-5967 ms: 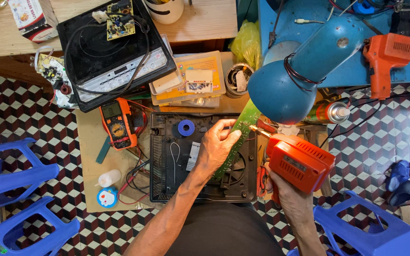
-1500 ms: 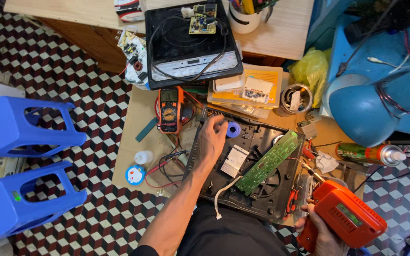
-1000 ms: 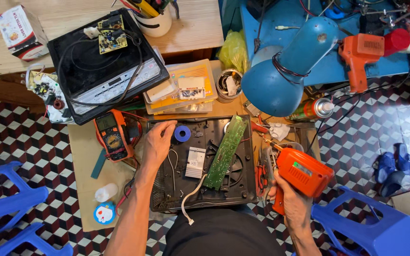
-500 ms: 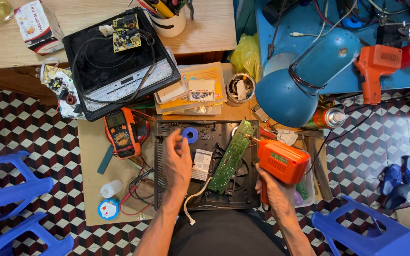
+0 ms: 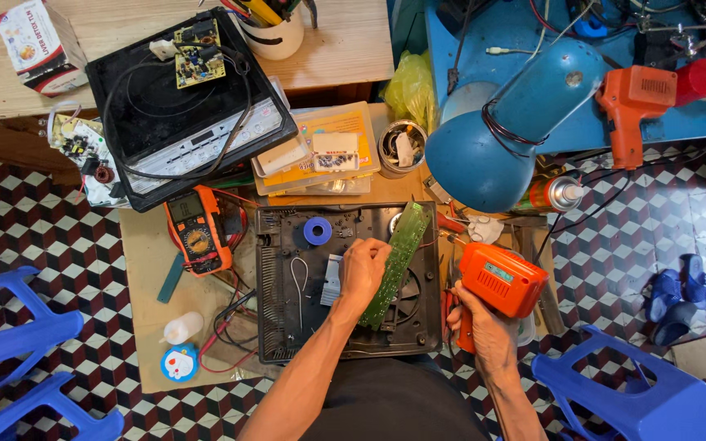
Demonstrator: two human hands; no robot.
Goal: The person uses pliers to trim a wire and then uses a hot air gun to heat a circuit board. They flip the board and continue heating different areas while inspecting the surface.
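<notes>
**Hands at an opened cooktop**

The left hand (image 5: 363,268) curls its fingers onto a green circuit board (image 5: 396,261), which lies tilted inside the black casing (image 5: 279,327). The right hand (image 5: 484,331) grips an orange heat gun (image 5: 502,280) just right of the casing. A blue lamp (image 5: 496,139) stands behind.

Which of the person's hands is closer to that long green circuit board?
Left. The left hand rests against the green circuit board in the open black casing; the right hand is off to its right, gripping the orange power tool.
</notes>
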